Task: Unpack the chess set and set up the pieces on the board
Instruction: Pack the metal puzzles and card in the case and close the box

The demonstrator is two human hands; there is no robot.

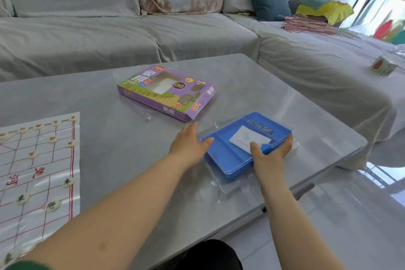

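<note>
Blue tray (221, 155) holding a white card (247, 140), right hand (270, 152) gripping its edge, left hand (188, 144) straight-fingered against its corner, purple box (171, 98) near.

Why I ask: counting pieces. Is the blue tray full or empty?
Empty of pieces: the blue tray shows bare compartments, only a white card and something small, unclear at its far end.

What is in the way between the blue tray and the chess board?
Nothing visible. Only bare table lies between the blue tray and the board, apart from the person's own left arm. The purple box sits farther back, off that path.
</note>
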